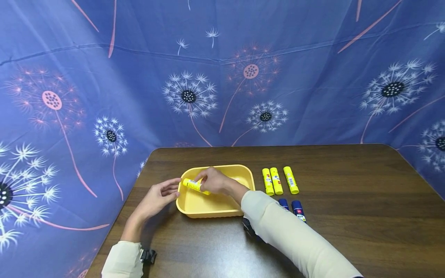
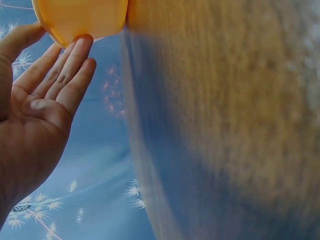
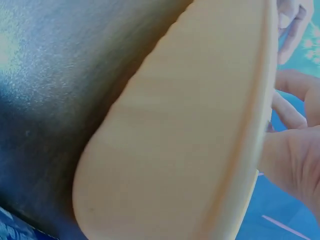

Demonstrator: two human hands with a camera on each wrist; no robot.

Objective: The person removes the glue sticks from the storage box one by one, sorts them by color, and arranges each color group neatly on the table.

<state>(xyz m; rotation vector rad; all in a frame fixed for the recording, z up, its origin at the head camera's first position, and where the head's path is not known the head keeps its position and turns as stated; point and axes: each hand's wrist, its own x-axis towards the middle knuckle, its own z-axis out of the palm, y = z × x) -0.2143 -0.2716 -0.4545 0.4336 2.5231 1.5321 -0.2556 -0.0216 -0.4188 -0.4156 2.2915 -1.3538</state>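
Observation:
In the head view, my right hand [image 1: 216,180] pinches a yellow glue stick [image 1: 192,184] inside a yellow plastic bin [image 1: 212,214]. The stick lies at a slant near the bin's left end, its near end partly covered by my fingers. My left hand [image 1: 156,197] is at the bin's left end, fingers extended and their tips at the rim. In the left wrist view, the thumb and straight fingers of the left hand [image 2: 45,95] meet the bin's edge [image 2: 82,20]. The bin's side wall [image 3: 170,130] hides the glue stick and most of the right hand [image 3: 295,150] in the right wrist view.
Right of the bin lie three yellow glue sticks [image 1: 267,181], two of them side by side. Closer to me are two blue glue sticks [image 1: 298,211], partly behind my right sleeve [image 1: 295,235]. A brown wooden table [image 1: 365,200] bears everything, with a blue dandelion-print cloth [image 1: 222,96] behind it.

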